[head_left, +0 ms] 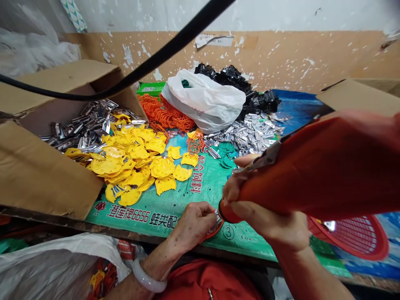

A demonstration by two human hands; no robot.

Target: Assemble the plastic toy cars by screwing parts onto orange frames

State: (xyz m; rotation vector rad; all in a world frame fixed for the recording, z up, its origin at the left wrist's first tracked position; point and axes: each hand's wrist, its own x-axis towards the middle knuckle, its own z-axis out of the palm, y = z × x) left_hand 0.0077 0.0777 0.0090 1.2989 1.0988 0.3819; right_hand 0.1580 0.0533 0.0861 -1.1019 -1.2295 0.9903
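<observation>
My right hand [278,227] is wrapped round a thick red power screwdriver [300,179] with a metal lever along its side. Its dark nose points left and down, close to my left hand [195,223]. The fingers of that hand are closed on a small orange plastic part [216,233] at the front of the table, with something silvery on it. My fingers and the tool's nose hide much of this part, so I cannot tell whether the tip touches it. Yellow plastic pieces [134,154] lie in a heap beyond my left hand.
A tipped cardboard box [46,175] of silvery pieces stands left. Behind are orange parts [165,114], a white plastic bag [203,100], black parts [262,102] and silvery packets [250,131]. A red basket [371,246] sits right. A black cable [150,62] hangs across the view.
</observation>
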